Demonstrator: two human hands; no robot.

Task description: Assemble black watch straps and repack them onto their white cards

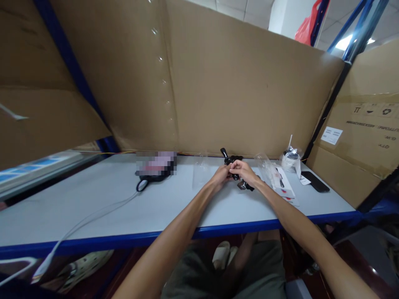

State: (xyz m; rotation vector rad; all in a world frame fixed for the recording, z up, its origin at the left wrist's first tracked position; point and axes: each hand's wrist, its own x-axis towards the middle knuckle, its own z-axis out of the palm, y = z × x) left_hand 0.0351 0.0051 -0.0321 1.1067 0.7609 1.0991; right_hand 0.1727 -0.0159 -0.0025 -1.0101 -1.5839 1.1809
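A glossy black device with a stick-like handle [224,153] leans upright between my hands above the table. My left hand [221,174] is closed around its lower part. Close against it, my right hand [243,171] pinches at the device's middle with thumb and fingertips; what exactly they grip is too small to make out. Just below my right hand lies a black and silver piece [243,185], partly covered by the wrist. More dark parts [237,158] show behind the fingers.
White printed boxes [284,182], clear plastic bags [264,162], a white roll in plastic [291,160] and a black phone [315,182] lie to the right. A clear bag [201,172] and a blurred-out device with a cable [156,166] are left. Cardboard [237,83] walls the back.
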